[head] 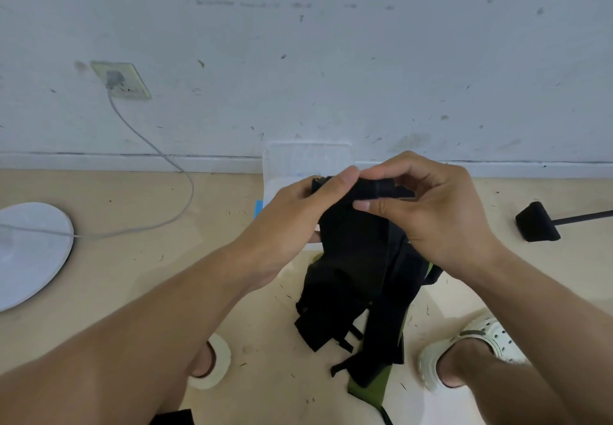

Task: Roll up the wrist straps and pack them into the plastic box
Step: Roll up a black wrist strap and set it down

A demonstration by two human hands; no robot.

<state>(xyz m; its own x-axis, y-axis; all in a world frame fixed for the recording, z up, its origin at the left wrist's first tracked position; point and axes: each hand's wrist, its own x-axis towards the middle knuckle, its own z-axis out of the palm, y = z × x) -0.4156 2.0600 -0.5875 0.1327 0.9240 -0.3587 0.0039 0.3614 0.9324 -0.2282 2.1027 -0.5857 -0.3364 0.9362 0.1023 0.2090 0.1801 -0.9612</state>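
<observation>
Both forearms reach forward over the floor [132, 275]. The left hand [292, 222] and right hand [434, 212] pinch the top end of a black fabric wrist strap [351, 259], fingers curled, its length hanging down. Behind them the translucent plastic box [308, 159] stands against the wall; its contents are probably hidden by the hands.

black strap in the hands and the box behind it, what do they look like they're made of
The long black wrist strap looks like a soft matte woven fabric: it folds and hangs limp below the left hand and right hand, whose fingers pinch its top end. The translucent white plastic box looks like thin moulded plastic: its upright ribbed panel is milky and faintly glossy.
</observation>
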